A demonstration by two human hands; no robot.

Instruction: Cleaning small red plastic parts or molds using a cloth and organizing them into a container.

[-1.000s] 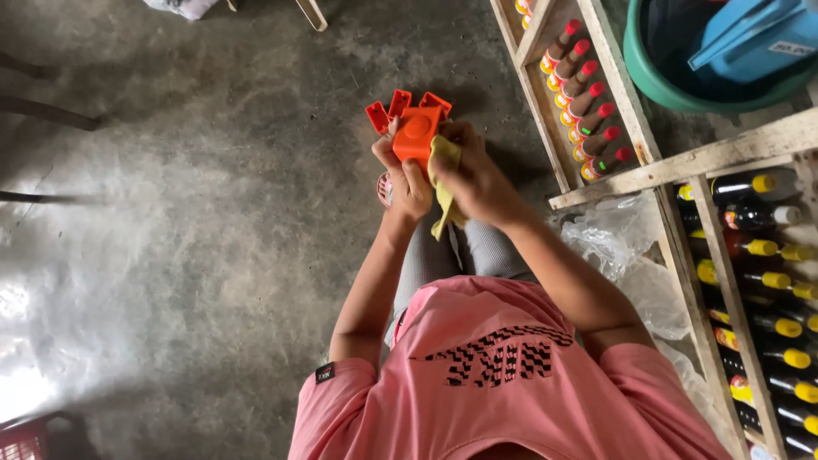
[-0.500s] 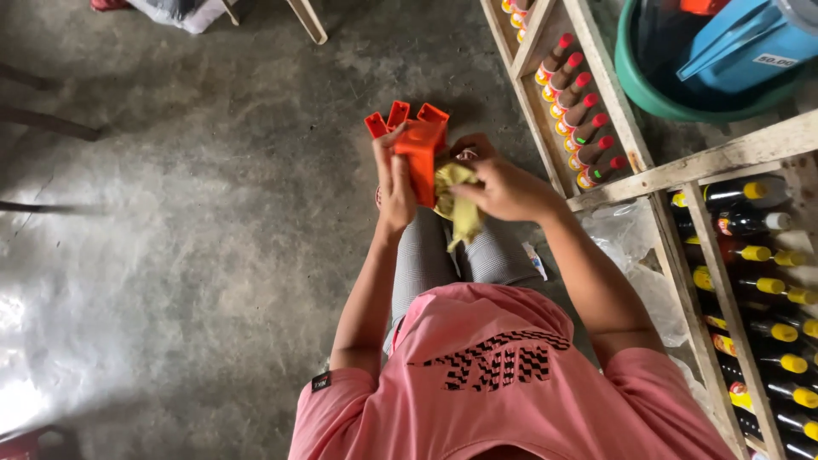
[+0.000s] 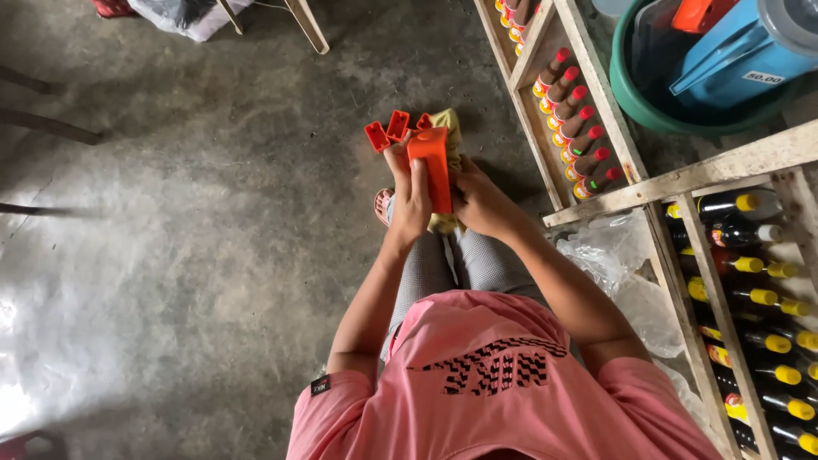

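My left hand (image 3: 411,198) covers the lower part of the orange plastic piece (image 3: 429,162), and my right hand (image 3: 482,204) hides most of the yellow cloth (image 3: 449,132) behind it. At one o'clock, the green basin (image 3: 660,106) is cut off by the top edge. At four o'clock, the rows of dark bottles (image 3: 767,298) run off the right edge, their labels too small to tell.

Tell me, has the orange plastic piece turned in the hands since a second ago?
Yes. The orange plastic piece now stands lengthwise, pointing away from the person, narrower against the wooden shelf; a second ago it showed a broader face.
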